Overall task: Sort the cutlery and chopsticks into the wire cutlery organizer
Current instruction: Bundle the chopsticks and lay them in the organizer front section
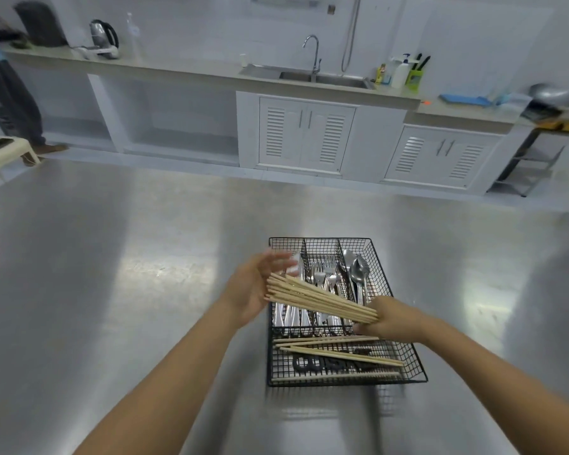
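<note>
Both your forearms reach up from the bottom edge of the frame and meet just below the middle, over the wire cutlery organizer [408, 362]. Your right hand [386, 318] is closed around one end of a bundle of chopsticks [319, 298], which fans out up and to the left, crossing above the organizer's long compartments. Your left hand [260, 285] is open, palm turned toward the bundle, fingers spread and slightly blurred, with the free chopstick tips against or just beside the palm; you cannot tell whether they touch.

The steel table [112, 290] fills the lower half of the frame, and the black organizer sits on it right of centre. Its three long compartments run toward the top of the frame: forks [326, 274] in the middle, spoons [358, 274] on the right, more steel pieces on the left that your hand and the bundle partly hide. The wide compartment nearest you holds several loose chopsticks [339, 354] lying crosswise.

Across the upper frame runs a counter with a sink [326, 78] and tap at centre, a kettle [104, 37] at upper left, and another person's legs [10, 103] at the far left edge.
</note>
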The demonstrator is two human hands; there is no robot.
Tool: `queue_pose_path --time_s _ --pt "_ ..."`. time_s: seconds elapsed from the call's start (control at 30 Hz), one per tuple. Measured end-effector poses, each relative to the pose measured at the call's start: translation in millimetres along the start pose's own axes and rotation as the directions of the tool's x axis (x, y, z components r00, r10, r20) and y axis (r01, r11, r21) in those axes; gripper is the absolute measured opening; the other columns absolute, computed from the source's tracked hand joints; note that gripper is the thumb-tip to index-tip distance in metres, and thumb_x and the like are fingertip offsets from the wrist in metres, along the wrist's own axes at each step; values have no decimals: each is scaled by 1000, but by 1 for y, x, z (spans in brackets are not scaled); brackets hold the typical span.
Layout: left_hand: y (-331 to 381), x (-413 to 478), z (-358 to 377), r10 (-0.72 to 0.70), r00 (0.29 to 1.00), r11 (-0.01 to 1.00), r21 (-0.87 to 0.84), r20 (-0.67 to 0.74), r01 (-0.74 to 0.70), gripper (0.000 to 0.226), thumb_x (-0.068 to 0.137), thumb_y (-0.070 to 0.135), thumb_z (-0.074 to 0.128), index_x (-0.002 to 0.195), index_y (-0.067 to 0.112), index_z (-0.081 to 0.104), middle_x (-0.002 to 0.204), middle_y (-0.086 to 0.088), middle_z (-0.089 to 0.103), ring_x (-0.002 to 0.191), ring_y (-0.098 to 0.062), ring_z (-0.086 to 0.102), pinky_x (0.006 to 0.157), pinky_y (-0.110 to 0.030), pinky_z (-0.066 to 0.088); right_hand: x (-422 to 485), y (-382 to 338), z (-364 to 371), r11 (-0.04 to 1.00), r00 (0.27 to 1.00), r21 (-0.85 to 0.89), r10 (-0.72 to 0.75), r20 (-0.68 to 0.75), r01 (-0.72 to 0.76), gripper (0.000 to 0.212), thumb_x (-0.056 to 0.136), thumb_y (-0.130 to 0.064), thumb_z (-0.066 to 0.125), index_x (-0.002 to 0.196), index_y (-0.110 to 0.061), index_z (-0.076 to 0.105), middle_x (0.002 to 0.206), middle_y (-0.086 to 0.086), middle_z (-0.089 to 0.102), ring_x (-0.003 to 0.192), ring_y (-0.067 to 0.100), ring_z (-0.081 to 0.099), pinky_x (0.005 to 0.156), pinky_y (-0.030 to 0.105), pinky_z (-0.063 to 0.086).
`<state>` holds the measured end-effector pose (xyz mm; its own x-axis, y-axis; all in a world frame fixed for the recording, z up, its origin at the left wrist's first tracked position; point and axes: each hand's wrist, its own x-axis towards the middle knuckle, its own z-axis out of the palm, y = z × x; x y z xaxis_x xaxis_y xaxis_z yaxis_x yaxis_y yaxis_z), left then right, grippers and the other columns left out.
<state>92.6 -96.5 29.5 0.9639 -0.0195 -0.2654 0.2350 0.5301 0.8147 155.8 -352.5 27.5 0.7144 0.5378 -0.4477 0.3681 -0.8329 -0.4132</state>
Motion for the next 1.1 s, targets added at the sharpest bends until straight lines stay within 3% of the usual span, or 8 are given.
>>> queue_pose_path --time_s 0.2,0.37,0.53,0.73,0.83,0.93,1.03,1.1 --pt "-54 -7 28 12 984 997 77 -178 2 49 101 29 31 87 1 69 90 -15 72 88 -28 66 91 -43 49 -5 10 13 987 996 -141 75 -49 -81 27 79 -43 67 81 -16 67 72 -2 61 67 16 58 66 30 50" --pt "-66 -6 13 207 950 883 462 -235 -78 60 102 33 24 85 5 74 89 -8 73 87 -18 63 81 -30 45 -8 20 23 979 998 -197 44 -56 -54 27 82 -42 63 89 -16 69 75 -2 57 72 18 55 64 27 43" --pt "-88 -6 7 324 911 849 503 -253 -162 50 101 30 28 88 12 73 96 -1 71 96 -11 63 89 -19 41 -8 25 32 870 997 -493 -41 -64 4 27 85 -34 54 99 -14 66 85 3 58 88 23 59 75 30 48" --pt "-104 -8 4 445 873 713 669 -200 -211 49 84 50 33 87 20 72 96 7 71 92 6 61 84 -4 38 -5 28 39 915 995 -397 -92 -30 73 55 76 -61 63 105 -15 57 108 9 64 102 27 59 77 31 45" --pt "-108 -6 5 471 864 656 725 -177 -208 48 80 53 31 85 26 70 94 5 71 97 -4 62 86 -15 42 -9 37 48 937 988 -329 -147 -54 122 64 71 -67 62 109 -16 53 111 6 62 104 26 57 80 32 44" --pt "-110 -5 4 470 864 640 744 -180 -193 46 81 53 31 85 28 70 96 5 71 99 -5 62 88 -18 42 -11 47 57 949 986 -282 -159 -39 142 95 55 -89 42 121 -19 51 119 2 56 111 21 52 91 33 43" --pt "-108 -8 5 465 869 604 779 -171 -170 44 83 54 29 86 32 68 96 12 68 98 7 58 86 -9 39 -19 46 58 957 963 -239 -208 -174 163 90 65 -83 37 126 -20 53 120 -1 54 111 16 51 93 28 42" --pt "-107 -10 8 457 877 550 822 -148 -148 45 90 48 31 94 24 70 99 13 65 95 17 53 83 3 32 -24 46 56 951 878 -229 -285 -385 208 78 76 -77 34 118 -18 61 110 -3 60 102 13 57 86 26 48"
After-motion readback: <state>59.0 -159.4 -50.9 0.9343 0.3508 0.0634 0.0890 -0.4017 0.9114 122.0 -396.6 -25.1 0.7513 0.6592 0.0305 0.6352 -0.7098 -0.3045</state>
